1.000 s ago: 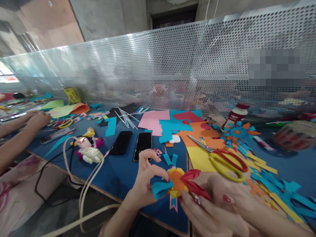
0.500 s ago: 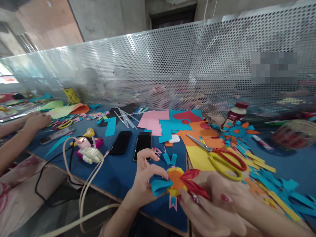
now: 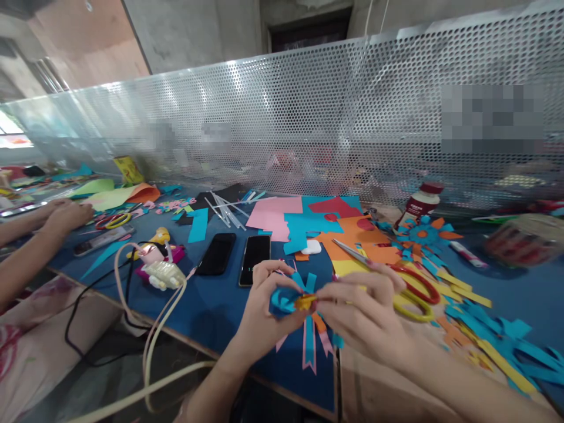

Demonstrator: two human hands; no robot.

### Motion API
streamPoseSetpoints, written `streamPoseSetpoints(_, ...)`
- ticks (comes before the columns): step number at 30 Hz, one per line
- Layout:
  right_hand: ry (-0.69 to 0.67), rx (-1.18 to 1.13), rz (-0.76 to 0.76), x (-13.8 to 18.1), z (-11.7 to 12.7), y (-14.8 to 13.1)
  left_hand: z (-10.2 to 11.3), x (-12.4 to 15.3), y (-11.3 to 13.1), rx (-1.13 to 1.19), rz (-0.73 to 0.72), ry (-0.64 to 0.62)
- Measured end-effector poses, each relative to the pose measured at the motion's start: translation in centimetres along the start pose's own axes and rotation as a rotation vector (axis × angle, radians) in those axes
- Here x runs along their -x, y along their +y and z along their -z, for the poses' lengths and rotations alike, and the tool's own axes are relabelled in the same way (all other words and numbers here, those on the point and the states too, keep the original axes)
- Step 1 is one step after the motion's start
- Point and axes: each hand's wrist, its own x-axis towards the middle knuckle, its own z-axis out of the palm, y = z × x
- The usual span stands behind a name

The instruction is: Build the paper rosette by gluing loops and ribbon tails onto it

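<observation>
My left hand (image 3: pixel 264 311) is closed on a small paper flower (image 3: pixel 304 302), gripping it by a curled blue petal. Its yellow-orange centre is turned nearly edge-on. The fingertips of my right hand (image 3: pixel 365 305) pinch the other edge of that centre; the red petals are hidden behind the fingers. Just below lies a strip decoration (image 3: pixel 309 346) of blue, pink and orange paper with notched ends, partly covered by my hands. Scissors (image 3: pixel 414 294) with red and yellow handles lie behind my right hand, their blades pointing up and left.
Two phones (image 3: pixel 217 254) (image 3: pixel 255 258) lie left of my hands, beside a charger with cables (image 3: pixel 161 275). Coloured paper sheets (image 3: pixel 275 216), white sticks (image 3: pixel 224 210), a bottle (image 3: pixel 420 202) and blue scraps (image 3: pixel 506 335) surround them. Another person's hands (image 3: pixel 66 214) work at far left.
The flower has been tipped from facing me to nearly edge-on. My right hand has risen and now pinches its edge from the right, and the strips below show more fully.
</observation>
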Motion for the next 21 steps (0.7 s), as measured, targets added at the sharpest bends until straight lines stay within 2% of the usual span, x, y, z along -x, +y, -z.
streamPoseSetpoints(2, 0.03, -0.069, -0.04, -1.2, -0.3, 0.5, -0.2, -0.2, 0.2, 0.071, 0.082, 0.003)
streamPoseSetpoints(4, 0.025, -0.122, -0.173, -2.1, -0.6, 0.7, -0.4, -0.4, 0.2, 0.128, 0.146, 0.002)
streamPoseSetpoints(11, -0.087, -0.317, -0.493, -2.3, -1.2, 1.0, -1.2, -0.4, -0.7, 0.243, 0.313, 0.101)
streamPoseSetpoints(16, -0.174, -0.377, -0.597, -2.5, -1.1, 1.4, -1.5, -0.5, -0.3, 0.197, 0.363, 0.121)
streamPoseSetpoints(21, -0.18, -0.405, -0.642, -2.9, -0.5, 1.3, -1.6, -0.6, 0.2, 0.132, 0.373, 0.117)
